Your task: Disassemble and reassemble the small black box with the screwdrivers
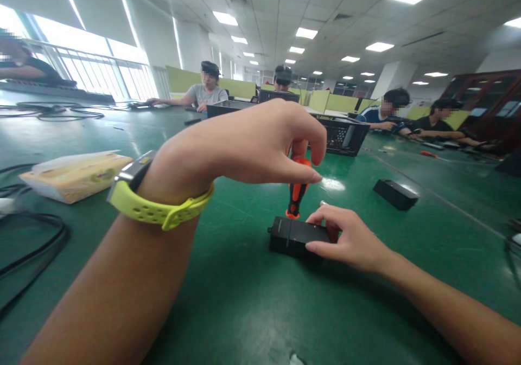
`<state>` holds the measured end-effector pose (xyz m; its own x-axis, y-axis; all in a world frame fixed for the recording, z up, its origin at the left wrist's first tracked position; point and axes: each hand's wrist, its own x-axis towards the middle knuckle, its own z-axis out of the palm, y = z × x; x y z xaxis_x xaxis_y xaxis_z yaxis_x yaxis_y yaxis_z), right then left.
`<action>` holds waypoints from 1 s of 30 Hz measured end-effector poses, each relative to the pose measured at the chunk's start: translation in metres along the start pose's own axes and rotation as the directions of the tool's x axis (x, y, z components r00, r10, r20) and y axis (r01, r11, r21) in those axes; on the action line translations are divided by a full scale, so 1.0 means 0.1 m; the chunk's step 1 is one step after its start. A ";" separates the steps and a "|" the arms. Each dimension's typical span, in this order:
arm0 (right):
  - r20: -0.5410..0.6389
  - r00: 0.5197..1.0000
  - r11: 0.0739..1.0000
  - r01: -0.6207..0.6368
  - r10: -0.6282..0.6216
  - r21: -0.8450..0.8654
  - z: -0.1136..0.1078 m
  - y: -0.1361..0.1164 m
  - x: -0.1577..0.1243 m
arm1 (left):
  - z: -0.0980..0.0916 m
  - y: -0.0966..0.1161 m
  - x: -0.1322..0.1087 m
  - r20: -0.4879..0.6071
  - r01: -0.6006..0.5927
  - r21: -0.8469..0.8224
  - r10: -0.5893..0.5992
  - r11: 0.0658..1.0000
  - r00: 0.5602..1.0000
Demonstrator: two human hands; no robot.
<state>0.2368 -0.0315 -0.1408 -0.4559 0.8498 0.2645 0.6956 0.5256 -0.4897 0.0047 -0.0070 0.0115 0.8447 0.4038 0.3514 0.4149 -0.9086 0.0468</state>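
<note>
A screwdriver (298, 192) with an orange and black handle stands nearly upright at the far side of a black box (299, 235). My left hand (268, 140), with a yellow watch strap at the wrist, reaches over from above, its thumb and fingers curled round the top of the handle. The box hides the tip of the screwdriver, so I cannot tell what it touches. Fingers and thumb of my right hand (345, 237) grip the right end of the box, which lies flat on the green tabletop (228, 300).
A second black box (395, 193) lies to the right. Beyond my left hand stands a black metal case (345, 137). A wrapped package (77, 175) and black cables (36, 251) lie at left. An orange-handled tool (429, 154) rests far right. Several people sit around the table.
</note>
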 end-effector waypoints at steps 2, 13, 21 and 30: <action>-0.002 1.000 1.000 -0.007 0.007 0.003 0.00 0.00 0.00 | -0.03 0.03 -0.02 -0.061 0.001 -0.023 -0.002 1.000 0.998; 0.000 1.000 1.000 -0.005 0.005 0.011 0.01 0.05 -0.02 | -0.07 0.01 -0.04 -0.161 0.077 0.015 -0.074 0.997 0.984; 0.008 1.000 1.000 -0.022 0.022 0.005 0.00 -0.01 -0.01 | -0.04 0.00 -0.01 -0.119 0.071 0.037 -0.066 0.997 0.991; 0.004 1.000 1.000 -0.017 0.017 0.010 0.01 -0.01 0.00 | -0.03 -0.02 -0.02 -0.104 0.051 0.036 -0.047 0.998 0.993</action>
<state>0.2352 -0.0319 -0.1413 -0.4464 0.8582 0.2532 0.6974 0.5110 -0.5025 0.0012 -0.0063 0.0139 0.7846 0.4327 0.4441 0.4693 -0.8825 0.0309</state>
